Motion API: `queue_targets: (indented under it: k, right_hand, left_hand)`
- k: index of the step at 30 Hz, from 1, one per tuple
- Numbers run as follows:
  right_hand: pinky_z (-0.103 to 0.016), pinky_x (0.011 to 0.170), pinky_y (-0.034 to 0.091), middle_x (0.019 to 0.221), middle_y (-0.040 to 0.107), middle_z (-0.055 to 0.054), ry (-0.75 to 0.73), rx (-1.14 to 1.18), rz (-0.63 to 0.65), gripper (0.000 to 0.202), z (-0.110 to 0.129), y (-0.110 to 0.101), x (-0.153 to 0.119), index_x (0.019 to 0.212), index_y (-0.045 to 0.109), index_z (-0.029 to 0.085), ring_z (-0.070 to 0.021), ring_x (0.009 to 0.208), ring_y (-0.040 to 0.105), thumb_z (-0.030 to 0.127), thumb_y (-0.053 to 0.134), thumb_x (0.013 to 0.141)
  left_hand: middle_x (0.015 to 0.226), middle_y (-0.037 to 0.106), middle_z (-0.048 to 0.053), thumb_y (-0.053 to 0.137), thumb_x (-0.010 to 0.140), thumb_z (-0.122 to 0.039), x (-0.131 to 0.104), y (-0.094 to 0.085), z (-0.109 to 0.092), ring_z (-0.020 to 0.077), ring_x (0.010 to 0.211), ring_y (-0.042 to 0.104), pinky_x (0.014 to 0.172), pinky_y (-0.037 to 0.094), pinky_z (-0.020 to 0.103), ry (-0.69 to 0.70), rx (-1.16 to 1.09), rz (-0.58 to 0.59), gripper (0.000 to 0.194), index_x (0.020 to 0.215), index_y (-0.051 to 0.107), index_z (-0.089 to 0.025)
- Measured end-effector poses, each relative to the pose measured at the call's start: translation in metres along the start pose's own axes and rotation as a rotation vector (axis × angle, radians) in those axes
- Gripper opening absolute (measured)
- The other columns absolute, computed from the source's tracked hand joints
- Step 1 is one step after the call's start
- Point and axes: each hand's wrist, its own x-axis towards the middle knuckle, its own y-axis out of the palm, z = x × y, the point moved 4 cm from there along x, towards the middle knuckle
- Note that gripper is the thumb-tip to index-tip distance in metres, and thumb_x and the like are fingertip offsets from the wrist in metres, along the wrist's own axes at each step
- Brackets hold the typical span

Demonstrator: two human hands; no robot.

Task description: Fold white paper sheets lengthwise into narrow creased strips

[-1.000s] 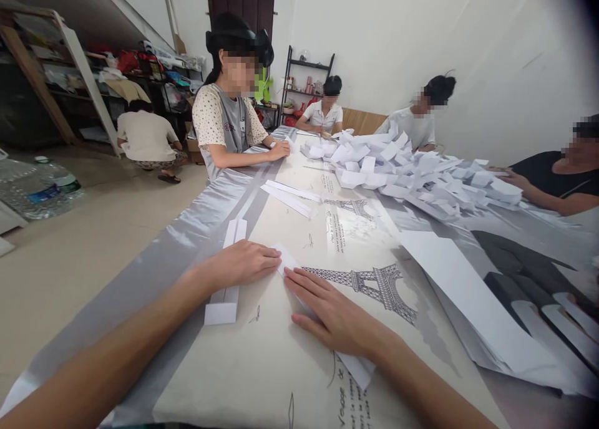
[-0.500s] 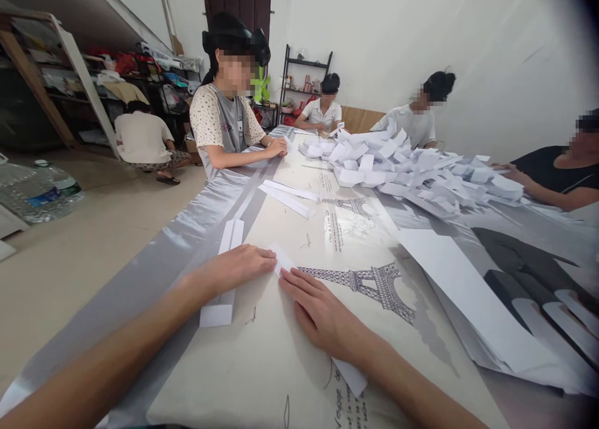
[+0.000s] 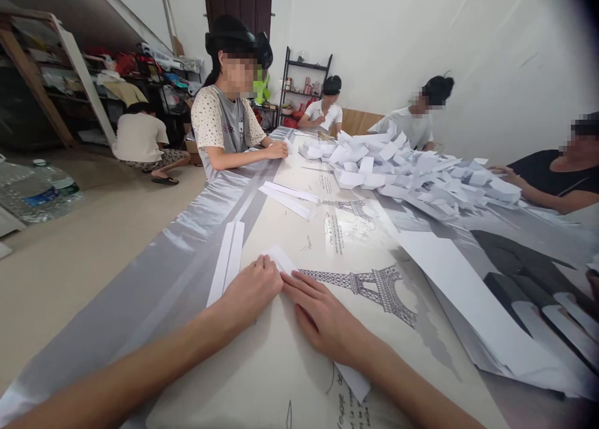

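Note:
A white paper strip (image 3: 279, 256) lies on the printed tablecloth in front of me, one end showing beyond my fingertips. My left hand (image 3: 256, 287) is closed, its curled fingers pressing on that strip from the left. My right hand (image 3: 322, 310) holds the same strip from the right, fingers close together and pointing left. The fingertips of both hands meet over the paper. Under my right wrist another white paper end (image 3: 354, 381) sticks out; whether it belongs to the same strip is hidden. Left of my hands lies a folded strip (image 3: 227, 254), partly covered by my left arm.
More folded strips (image 3: 290, 199) lie farther up the tablecloth (image 3: 299, 236). A big heap of folded white paper (image 3: 397, 161) fills the far right, with flat sheets (image 3: 468, 298) nearer. Several co-workers sit around the table; another person (image 3: 143, 136) crouches on the floor at left.
My left hand has moved toward me and in against my right fingertips, its fingers more curled. More of the strip's far end shows. My right hand has hardly moved.

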Motion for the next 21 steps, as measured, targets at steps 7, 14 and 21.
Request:
queue_targets:
  k: [7,14,21]
  right_hand:
    - [-0.053,0.12,0.036,0.159,0.04,-0.004,-0.001,0.007,-0.006,0.068,0.0,0.0,0.0,0.161,0.02,0.026,-0.0245,0.149,0.031,0.01,0.038,0.097]
    - [-0.052,0.119,0.039,0.158,0.041,-0.003,0.006,0.032,0.002,0.065,-0.002,0.0,0.0,0.159,0.026,0.028,-0.0245,0.148,0.033,0.012,0.04,0.097]
    - [-0.052,0.12,0.036,0.158,0.041,-0.002,0.012,0.06,0.02,0.064,-0.005,-0.002,0.0,0.158,0.028,0.028,-0.0233,0.149,0.033,0.012,0.041,0.097]
  left_hand:
    - [0.088,0.067,0.014,0.044,0.079,0.011,0.001,-0.005,-0.004,0.0259,0.087,0.065,0.079,0.054,0.035,-0.064,0.084,0.003,0.03,0.082,0.065,-0.01]
    - [0.077,0.057,0.008,0.043,0.08,0.009,-0.003,-0.01,-0.002,0.0237,0.079,0.059,0.073,0.052,0.033,-0.05,0.034,-0.056,0.029,0.071,0.058,-0.015]
    - [0.082,0.062,0.011,0.046,0.081,0.006,0.0,-0.005,-0.004,0.0249,0.086,0.06,0.08,0.051,0.035,-0.018,0.133,0.025,0.024,0.077,0.061,-0.014]
